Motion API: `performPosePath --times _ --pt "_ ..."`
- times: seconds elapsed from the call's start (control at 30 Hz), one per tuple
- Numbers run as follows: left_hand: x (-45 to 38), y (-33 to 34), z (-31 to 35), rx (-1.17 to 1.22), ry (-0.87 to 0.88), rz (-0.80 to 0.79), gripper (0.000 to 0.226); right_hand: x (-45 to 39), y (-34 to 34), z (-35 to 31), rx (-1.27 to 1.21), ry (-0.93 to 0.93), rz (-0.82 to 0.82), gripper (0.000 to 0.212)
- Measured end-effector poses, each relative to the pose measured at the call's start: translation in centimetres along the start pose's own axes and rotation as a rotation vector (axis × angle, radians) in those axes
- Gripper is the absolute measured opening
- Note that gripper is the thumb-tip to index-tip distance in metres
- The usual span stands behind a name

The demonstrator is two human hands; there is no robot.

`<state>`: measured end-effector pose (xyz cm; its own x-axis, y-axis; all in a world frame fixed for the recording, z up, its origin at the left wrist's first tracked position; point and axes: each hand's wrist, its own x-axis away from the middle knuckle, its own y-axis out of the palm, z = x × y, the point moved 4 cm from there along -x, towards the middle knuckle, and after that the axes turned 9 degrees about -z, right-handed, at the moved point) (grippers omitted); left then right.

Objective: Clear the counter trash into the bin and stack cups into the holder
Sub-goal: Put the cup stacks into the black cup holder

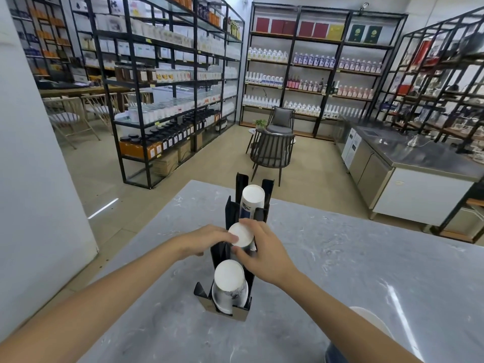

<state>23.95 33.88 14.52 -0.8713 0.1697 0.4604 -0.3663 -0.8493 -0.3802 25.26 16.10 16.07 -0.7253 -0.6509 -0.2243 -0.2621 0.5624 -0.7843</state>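
While both hands, left hand (207,238) and right hand (264,254), clasped the upturned white paper cup (241,234) in the black slotted holder (237,314) at twelve o'clock, seating it looked next.

No legible text anywhere, dark printed marking on the white paper cup (252,203) in the black slotted cup holder (231,210) too blurred to be read, labels on the shelved bottles (311,60) too small to be made out
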Motion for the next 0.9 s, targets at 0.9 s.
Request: performPosePath --times 0.9 --pt "9.9 5.1 7.8 -0.646 0.611 0.49 0.039 11.6 -9.7 4.1 -0.053 0.065 -0.121 0.066"
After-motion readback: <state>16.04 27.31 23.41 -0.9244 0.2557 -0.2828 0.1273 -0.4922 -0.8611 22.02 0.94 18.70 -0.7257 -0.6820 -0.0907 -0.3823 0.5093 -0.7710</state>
